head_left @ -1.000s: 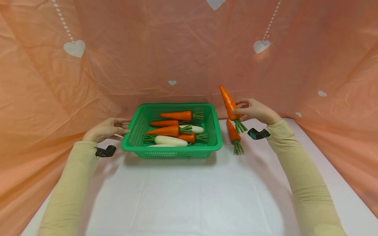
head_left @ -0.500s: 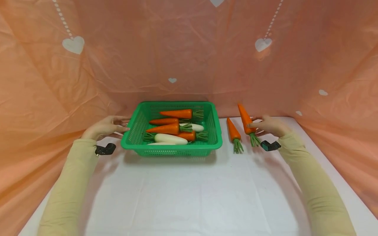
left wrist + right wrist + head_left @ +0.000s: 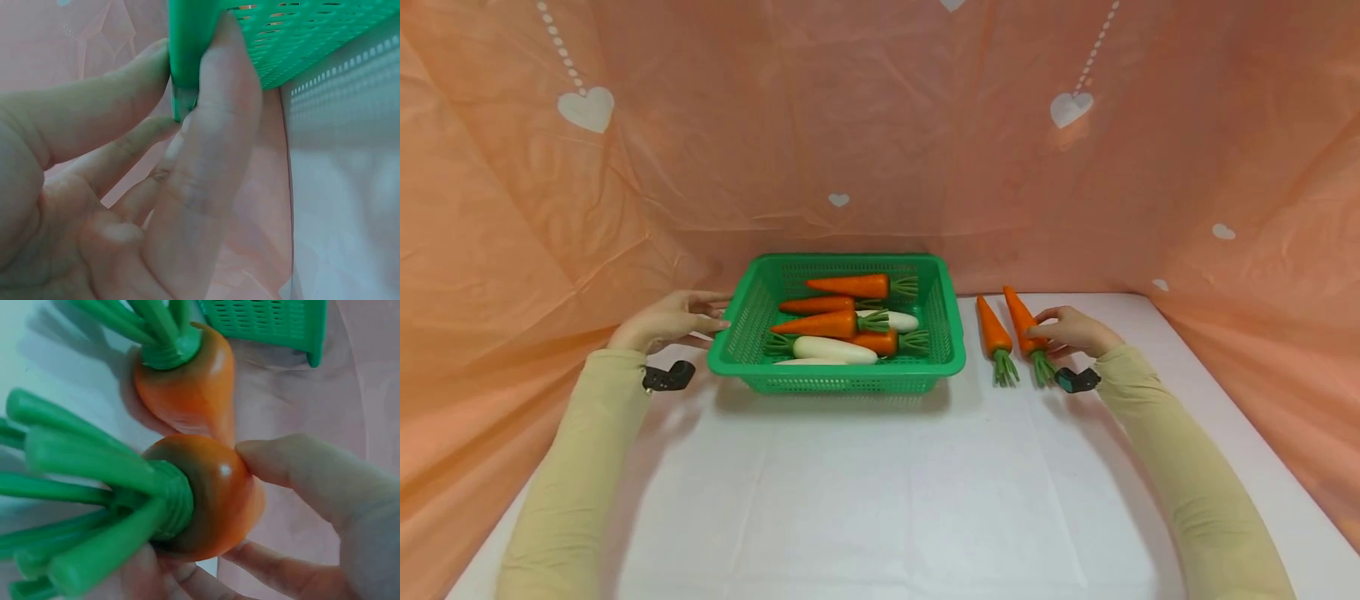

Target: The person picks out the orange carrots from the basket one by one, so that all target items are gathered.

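Observation:
My left hand point(image 3: 664, 322) pinches the left rim of the green basket point(image 3: 842, 370), thumb on one side and fingers on the other, as the left wrist view shows. Carrots and white radishes lie in the basket, some partly covered by others. To the basket's right, my right hand point(image 3: 1071, 332) grips a carrot point(image 3: 215, 494) near its leafy end, with the thumb on one side and fingers beneath. This carrot lies low over the table, its tip pointing away; whether it touches the cloth I cannot tell. Another carrot point(image 3: 995, 327) rests just left of it, roughly parallel.
A white cloth point(image 3: 880, 492) covers the table, stretching in front of the basket and to the right of the carrots. Behind and at both sides hangs an orange curtain point(image 3: 880, 125) with white hearts, close to the basket's back edge.
My right hand has carried its carrot rightward and down, from above the resting carrot to beside it. The left hand has stayed at the basket's rim.

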